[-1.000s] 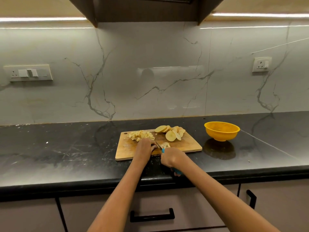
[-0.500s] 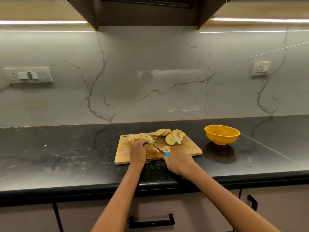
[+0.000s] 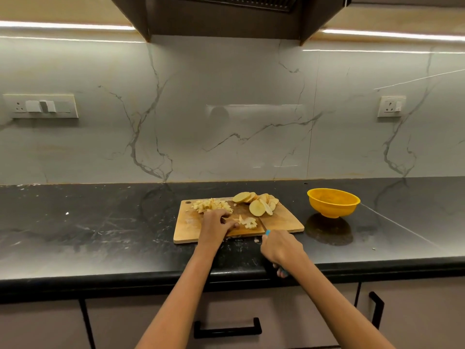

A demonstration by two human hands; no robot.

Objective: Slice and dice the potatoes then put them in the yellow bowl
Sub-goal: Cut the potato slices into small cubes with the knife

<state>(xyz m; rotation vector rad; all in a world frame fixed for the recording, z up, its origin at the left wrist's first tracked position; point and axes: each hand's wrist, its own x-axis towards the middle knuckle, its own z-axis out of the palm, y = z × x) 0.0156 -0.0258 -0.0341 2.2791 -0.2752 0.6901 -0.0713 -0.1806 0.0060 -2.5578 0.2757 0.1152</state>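
Note:
A wooden cutting board [image 3: 284, 220] lies on the black counter. A pile of diced potato [image 3: 212, 205] sits at its back left and round potato slices [image 3: 259, 204] lie at its back right. A few freshly cut pieces [image 3: 249, 222] lie in the middle. My left hand [image 3: 217, 224] rests on the board with curled fingers just left of those pieces; whether it holds a piece I cannot tell. My right hand [image 3: 280, 250] grips a blue-handled knife [image 3: 267, 232], its blade across the board right of the cut pieces. The yellow bowl [image 3: 333, 202] stands empty to the right of the board.
The black counter [image 3: 100, 227] ends at a marble backsplash with sockets [image 3: 391, 106] on both sides. A dark hood [image 3: 226, 16] hangs overhead. Drawers with black handles [image 3: 227, 329] lie under the front edge. A small potato scrap [image 3: 256, 240] lies off the board.
My right hand has drawn the knife back and to the right, off the cut pieces. My left hand has shifted slightly left and the small cut pieces now lie uncovered.

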